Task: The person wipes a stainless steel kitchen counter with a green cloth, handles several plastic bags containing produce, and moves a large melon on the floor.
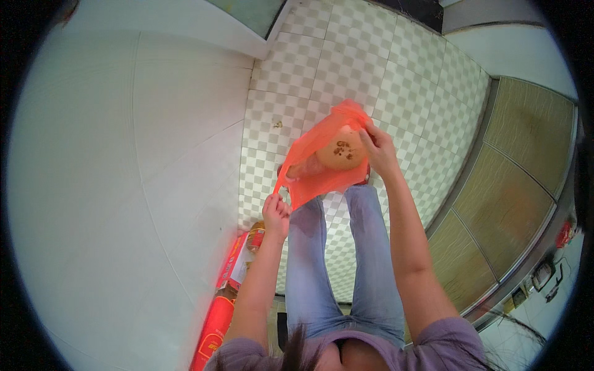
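Observation:
A thin orange-red plastic bag (pixel 315 188) is stretched between my two hands, above the floor in front of my legs. My left hand (pixel 277 212) is closed around a pulled-out corner of it. On the far right side, my right hand (pixel 379 150) pinches the bag's gathered edge between thumb and fingers. Within the bag's mouth shows a pale tan squash (pixel 335 160), probably a butternut. Its rounded end, with brown marks, faces up beside my right thumb. A narrower part reaches toward the left, partly covered by the bag.
Checkered tile floor (pixel 352 60) spreads ahead, with a small brown scrap (pixel 277 124) on it. A pale wall (pixel 83 162) borders the left. Near my left forearm stand a bottle of yellowish liquid (pixel 256 236) and red packages (pixel 214 327). Cabinet doors (pixel 503 181) run along the right.

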### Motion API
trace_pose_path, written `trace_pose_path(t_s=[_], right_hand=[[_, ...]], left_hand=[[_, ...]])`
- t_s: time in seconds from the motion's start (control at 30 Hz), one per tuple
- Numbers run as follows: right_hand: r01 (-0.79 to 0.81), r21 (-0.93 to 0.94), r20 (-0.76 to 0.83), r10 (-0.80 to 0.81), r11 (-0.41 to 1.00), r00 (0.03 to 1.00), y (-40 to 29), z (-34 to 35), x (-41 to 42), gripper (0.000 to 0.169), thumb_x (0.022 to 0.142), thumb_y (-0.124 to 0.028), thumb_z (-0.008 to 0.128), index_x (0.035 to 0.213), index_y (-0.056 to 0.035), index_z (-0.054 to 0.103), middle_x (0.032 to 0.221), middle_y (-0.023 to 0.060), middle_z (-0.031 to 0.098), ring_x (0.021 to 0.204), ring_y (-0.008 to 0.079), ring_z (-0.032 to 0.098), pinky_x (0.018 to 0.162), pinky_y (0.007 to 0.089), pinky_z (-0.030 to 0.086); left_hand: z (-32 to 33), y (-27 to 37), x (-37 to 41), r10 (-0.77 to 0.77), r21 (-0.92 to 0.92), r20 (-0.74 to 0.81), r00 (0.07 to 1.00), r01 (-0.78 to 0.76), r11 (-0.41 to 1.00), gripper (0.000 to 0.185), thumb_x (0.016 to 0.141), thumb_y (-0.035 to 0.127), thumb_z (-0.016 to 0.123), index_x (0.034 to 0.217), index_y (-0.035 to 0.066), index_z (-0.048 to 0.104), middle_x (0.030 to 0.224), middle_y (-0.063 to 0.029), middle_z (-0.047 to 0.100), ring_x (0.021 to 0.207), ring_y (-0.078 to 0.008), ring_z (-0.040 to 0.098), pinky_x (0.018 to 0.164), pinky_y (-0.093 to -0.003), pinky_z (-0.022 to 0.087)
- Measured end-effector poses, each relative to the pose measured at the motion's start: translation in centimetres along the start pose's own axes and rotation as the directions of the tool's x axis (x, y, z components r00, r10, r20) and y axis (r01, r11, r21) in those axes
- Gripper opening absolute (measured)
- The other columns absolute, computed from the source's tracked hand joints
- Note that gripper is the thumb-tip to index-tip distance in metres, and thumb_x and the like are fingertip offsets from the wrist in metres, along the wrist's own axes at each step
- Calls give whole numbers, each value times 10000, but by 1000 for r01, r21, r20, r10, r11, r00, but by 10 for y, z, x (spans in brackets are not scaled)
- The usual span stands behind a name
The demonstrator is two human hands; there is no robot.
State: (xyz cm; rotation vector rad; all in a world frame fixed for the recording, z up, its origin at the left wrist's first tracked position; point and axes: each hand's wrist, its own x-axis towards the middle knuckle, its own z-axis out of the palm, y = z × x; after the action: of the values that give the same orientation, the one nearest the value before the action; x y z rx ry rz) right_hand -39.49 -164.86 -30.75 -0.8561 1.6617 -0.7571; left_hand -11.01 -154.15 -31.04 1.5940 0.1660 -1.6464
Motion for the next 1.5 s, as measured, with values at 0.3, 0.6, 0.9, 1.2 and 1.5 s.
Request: trace_pose_path(t_s=[0.3, 0.6, 0.9, 1.2, 1.5], right_hand=[[319, -254, 422, -192, 913, 886, -55, 101, 31, 192, 879, -166, 511, 1007, -36, 570, 755, 151, 538, 671, 226, 519, 638, 325, 418], [808, -145, 914, -237, 571, 331, -95, 270, 12, 189, 866, -211, 469, 904, -77, 597, 840, 155, 608, 804, 363, 559, 695, 420, 443], [431, -404, 603, -120, 807, 789, 13, 254, 81, 252, 834, -173, 507, 1040, -74, 610, 668, 119, 536, 621, 170, 499, 601, 313, 439], [406, -171, 686, -187, 898, 703, -13, 272, 2, 151, 861, -118, 507, 897, 20, 558, 669, 76, 494, 627, 138, 439, 612, 300, 399], [416, -347, 608, -135, 841, 782, 25, 264, 25, 419, 862, -204, 549, 1253, -71, 479, 1106, 161, 581, 1003, 223, 548, 864, 308, 415]], left_hand=[[-40, -74, -78, -177, -494, -322, 930, -6, 869, 240, 900, 175, 476, 677, 111, 413, 512, 28, 254, 442, -89, 242, 455, -262, 228], [-120, -64, -75, -1, -721, -290, 957, -218, 658, 341, 938, 168, 376, 604, 137, 311, 477, 50, 192, 413, -80, 184, 462, -256, 224], [-217, -42, 19, 92, -482, -434, 896, -317, 817, 193, 881, 115, 515, 722, 126, 407, 527, 55, 281, 440, -64, 254, 455, -232, 249], [-206, 8, -4, 199, -561, -383, 902, -399, 726, 73, 877, 91, 527, 813, 76, 496, 538, 46, 307, 469, -54, 266, 464, -219, 251], [-217, -9, 20, 276, -454, -343, 898, -416, 788, 104, 861, 43, 521, 964, 48, 530, 604, 18, 379, 531, -71, 348, 511, -224, 299]])
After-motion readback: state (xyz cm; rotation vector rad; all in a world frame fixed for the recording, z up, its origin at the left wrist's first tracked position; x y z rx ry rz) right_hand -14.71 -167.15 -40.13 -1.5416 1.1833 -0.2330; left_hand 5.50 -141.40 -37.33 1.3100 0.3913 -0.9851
